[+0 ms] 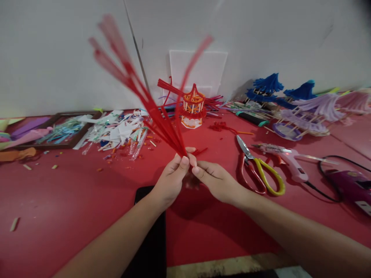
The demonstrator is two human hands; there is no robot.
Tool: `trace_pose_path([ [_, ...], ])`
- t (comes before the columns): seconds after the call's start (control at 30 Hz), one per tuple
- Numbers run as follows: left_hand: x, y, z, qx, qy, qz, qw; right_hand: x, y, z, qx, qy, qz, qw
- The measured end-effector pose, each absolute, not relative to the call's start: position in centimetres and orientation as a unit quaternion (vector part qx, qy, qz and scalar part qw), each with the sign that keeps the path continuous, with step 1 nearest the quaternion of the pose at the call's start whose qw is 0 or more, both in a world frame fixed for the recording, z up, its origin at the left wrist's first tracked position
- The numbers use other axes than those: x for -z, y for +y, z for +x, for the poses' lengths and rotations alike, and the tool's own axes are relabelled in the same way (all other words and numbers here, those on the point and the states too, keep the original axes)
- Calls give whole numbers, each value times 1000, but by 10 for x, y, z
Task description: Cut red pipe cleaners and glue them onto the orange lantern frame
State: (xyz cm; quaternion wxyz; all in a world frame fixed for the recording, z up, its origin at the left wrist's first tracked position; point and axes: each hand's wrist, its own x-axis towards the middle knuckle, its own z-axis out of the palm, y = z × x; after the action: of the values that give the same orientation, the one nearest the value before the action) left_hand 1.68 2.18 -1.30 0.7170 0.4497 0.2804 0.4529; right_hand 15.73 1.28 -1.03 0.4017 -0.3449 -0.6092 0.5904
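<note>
Writing: a pale mark on the purple device (348, 183) at the right edge is too unclear to read.
Red strips (158, 114): a bundle above the bench (203, 235), fanning up and leftward from the fingers, one strip bending right; upper tips blurred.
Left hand (169, 183): thumb and fingers closed on the bundle's lower end.
Right hand (218, 180): fingers drawn together, touching that same end; cannot tell whether they grip it.
Beyond the hands: small round orange, white and red model (193, 106), upright.
Right side: scissors (246, 154), pink glue gun (295, 164).
</note>
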Motion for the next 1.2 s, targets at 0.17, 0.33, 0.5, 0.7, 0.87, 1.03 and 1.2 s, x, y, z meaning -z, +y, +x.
trace_pose_path([
  [0.17, 13, 22, 17, -447, 261, 459, 722, 12, 15, 158, -627, -562, -372, 391],
  [0.33, 10, 22, 20, -522, 285, 396, 700, 9, 14, 155, -567, -591, -437, 372],
  [0.5, 7, 23, 20, -540, 303, 355, 701, 10, 11, 152, -537, -598, -471, 363],
  [0.7, 3, 24, 18, -524, 325, 338, 711, 10, 11, 152, -795, -369, -336, 345],
  [0.87, 0, 25, 18, -511, 308, 312, 739, 16, 15, 154, -823, -343, -264, 367],
  [1.03, 0, 25, 17, -493, 288, 331, 751, 24, 14, 153, -731, -460, -305, 400],
  [1.2, 0, 26, 18, -525, 292, 306, 739, 21, 10, 157, -350, -733, -401, 424],
])
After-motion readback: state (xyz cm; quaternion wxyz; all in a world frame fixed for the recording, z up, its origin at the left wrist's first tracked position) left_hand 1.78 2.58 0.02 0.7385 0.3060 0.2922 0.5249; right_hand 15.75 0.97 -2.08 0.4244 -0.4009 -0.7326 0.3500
